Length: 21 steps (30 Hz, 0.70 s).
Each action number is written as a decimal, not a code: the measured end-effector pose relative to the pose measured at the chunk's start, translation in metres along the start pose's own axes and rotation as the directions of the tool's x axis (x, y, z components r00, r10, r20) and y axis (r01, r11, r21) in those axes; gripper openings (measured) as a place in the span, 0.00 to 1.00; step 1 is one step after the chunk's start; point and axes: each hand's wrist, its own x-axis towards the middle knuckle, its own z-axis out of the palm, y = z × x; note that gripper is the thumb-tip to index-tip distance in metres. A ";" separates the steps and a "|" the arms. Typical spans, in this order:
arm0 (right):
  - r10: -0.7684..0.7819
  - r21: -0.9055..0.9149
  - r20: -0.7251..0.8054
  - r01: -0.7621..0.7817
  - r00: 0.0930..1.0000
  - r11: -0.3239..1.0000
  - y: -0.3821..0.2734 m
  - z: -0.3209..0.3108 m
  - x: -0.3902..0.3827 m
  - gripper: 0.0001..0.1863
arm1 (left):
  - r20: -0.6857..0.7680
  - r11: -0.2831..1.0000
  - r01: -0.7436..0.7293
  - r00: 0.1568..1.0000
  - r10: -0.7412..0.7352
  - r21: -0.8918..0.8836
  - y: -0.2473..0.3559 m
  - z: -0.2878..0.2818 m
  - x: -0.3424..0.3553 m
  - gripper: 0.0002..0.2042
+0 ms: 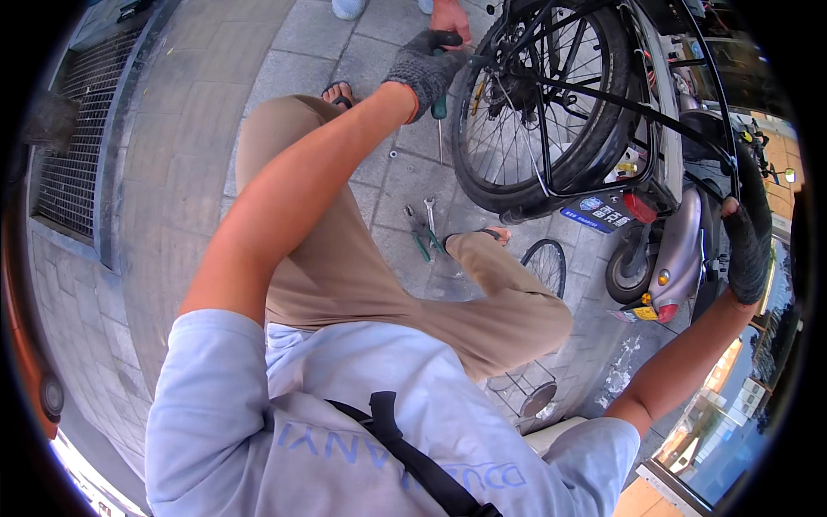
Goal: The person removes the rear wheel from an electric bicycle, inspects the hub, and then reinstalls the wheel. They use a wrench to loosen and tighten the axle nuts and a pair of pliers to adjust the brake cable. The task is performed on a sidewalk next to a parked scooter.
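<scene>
My left hand [424, 71], in a dark grey knit glove, is closed beside the bicycle's rear wheel [551, 95]. From under it a green-handled screwdriver [439, 107] points down, its thin shaft toward the paving. Another person's bare hand [450, 19] is right at my left fingertips; whether something passes between them cannot be made out. Far to the right, my gloved right hand [748, 237] wraps round a black tubular bar [730, 155] of the bicycle's rear rack. A red rear light [639, 207] and a blue plate [594, 215] sit behind the wheel.
On the paving lie a wrench [430, 207], green-handled pliers [420, 246] and a small nut [393, 154]. A silver scooter [680, 250] stands at right, near a loose-looking thin wheel [544, 267]. A metal grate [90, 129] is at left. Someone's feet show at the top.
</scene>
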 end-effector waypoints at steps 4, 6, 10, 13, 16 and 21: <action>-0.027 -0.018 -0.006 0.027 1.000 0.999 0.002 -0.001 -0.001 0.44 | 0.137 0.828 -0.072 0.991 -0.005 0.556 -0.037 0.004 0.005 0.18; -0.018 0.012 -0.035 0.019 0.999 1.000 -0.001 0.000 -0.004 0.45 | 0.241 0.535 -0.215 0.970 0.022 0.817 -0.060 0.002 0.005 0.22; -0.019 0.063 -0.009 0.020 1.000 0.998 0.000 -0.002 -0.006 0.40 | 0.275 0.318 -0.192 0.931 -0.240 0.928 -0.056 -0.004 -0.013 0.24; -0.023 0.041 -0.023 0.024 0.999 0.999 -0.010 0.000 -0.006 0.39 | 0.220 0.301 -0.148 0.950 -0.221 0.942 -0.049 -0.011 -0.010 0.25; 0.009 0.028 -0.012 -0.008 1.000 1.000 -0.005 0.000 -0.005 0.42 | 0.157 0.336 -0.083 0.967 -0.201 0.938 -0.047 -0.017 -0.006 0.26; -0.020 0.037 -0.015 0.020 1.000 0.999 -0.012 0.002 0.004 0.44 | -0.134 0.538 0.207 0.976 -0.172 0.817 -0.152 -0.065 0.020 0.29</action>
